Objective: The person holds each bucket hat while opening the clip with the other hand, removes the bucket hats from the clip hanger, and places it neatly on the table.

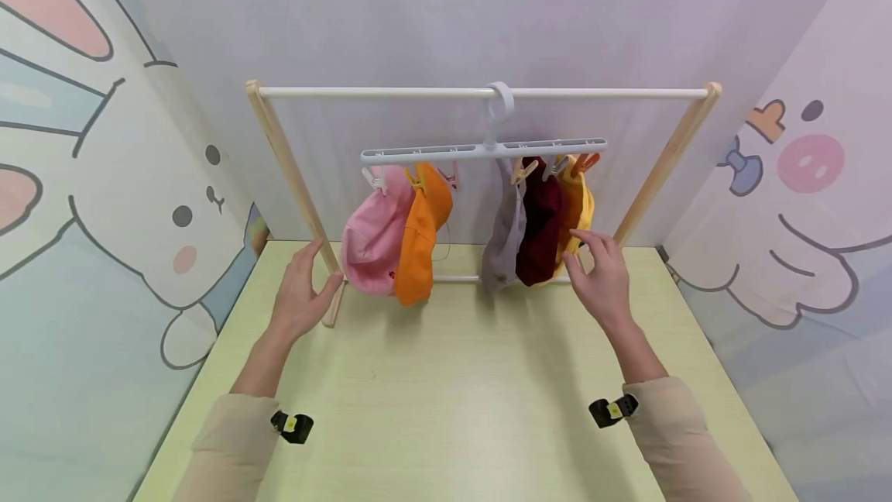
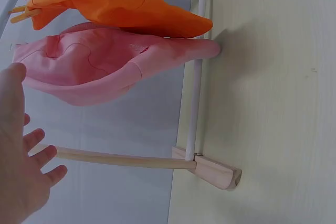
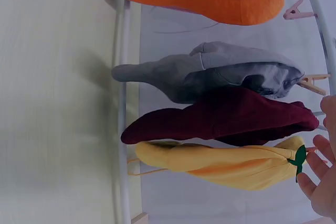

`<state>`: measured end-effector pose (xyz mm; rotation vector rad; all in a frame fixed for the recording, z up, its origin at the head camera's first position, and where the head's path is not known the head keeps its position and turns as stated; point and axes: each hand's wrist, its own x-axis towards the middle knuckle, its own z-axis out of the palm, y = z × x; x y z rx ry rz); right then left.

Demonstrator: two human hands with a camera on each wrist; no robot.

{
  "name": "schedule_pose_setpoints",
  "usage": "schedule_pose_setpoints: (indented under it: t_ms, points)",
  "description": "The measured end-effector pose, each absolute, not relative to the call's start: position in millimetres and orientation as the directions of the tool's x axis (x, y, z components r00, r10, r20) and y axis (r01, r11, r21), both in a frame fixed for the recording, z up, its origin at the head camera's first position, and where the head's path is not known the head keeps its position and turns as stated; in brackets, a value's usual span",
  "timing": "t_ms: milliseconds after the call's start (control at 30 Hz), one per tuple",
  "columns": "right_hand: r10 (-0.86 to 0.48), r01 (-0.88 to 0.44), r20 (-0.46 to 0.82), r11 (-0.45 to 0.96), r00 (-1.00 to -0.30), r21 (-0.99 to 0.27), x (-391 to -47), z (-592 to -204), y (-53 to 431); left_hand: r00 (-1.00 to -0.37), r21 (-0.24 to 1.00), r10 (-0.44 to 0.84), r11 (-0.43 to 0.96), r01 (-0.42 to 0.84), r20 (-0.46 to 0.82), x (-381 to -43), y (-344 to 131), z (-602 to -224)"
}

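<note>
Several caps hang by clips from a pale clip hanger. On its left side are a pink cap and an orange cap. A grey cap, a maroon cap and a yellow cap hang close together on the right. My left hand is beside the pink cap, fingers apart and holding nothing. Beside the yellow cap, my right hand has loosely spread fingers with nothing gripped. A green leaf-shaped tab shows on the yellow cap in the right wrist view.
The hanger's hook loops over the white top bar of a rack with wooden side posts. A pink clip on the hanger holds no cap. Below lies a pale wooden table, with cartoon-printed curtains around it.
</note>
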<state>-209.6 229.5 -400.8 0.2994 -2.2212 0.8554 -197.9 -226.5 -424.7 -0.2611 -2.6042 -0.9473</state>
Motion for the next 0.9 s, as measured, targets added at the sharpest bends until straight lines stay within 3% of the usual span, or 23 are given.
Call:
schedule_pose_setpoints:
  t_ms: [900]
  points:
    - [-0.023, -0.531, 0.752, 0.723, -0.659, -0.443, -224, -385, 192, -0.901, 0.608, 0.018, 0.732, 0.307, 0.434, -209, -209, -416]
